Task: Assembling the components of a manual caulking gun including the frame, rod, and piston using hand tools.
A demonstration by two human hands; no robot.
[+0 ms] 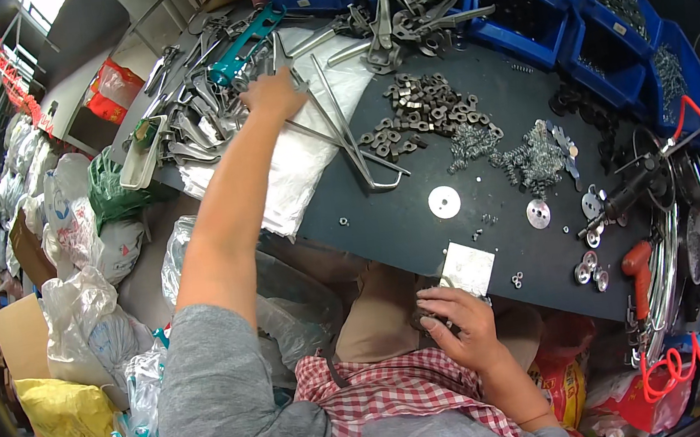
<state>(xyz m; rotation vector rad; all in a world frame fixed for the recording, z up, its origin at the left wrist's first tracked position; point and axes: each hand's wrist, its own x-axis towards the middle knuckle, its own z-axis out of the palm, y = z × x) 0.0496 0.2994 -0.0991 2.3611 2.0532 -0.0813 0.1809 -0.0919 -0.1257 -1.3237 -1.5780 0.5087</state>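
My left hand [276,96] reaches far over the table, its fingers curled down among shiny metal levers [200,132] on white plastic sheeting [298,177]. What those fingers grip is hidden. Beside this hand lies a long bent metal rod [347,137], and just beyond is a teal metal bracket [248,44]. Close to my body, at the table's near edge, my right hand [464,324] is closed round a small dark metal part [424,318], mostly covered by the fingers. A square pale metal plate [468,268] sits at the edge just above it.
Dark nut-like pieces [432,104] and springs [533,159] lie heaped mid-table. Round discs [444,202] are scattered nearby. Blue bins [519,35] of hardware line the back. An orange-handled power tool [638,272] and red coiled hose [687,370] are at right; bagged goods [84,309] fill the left.
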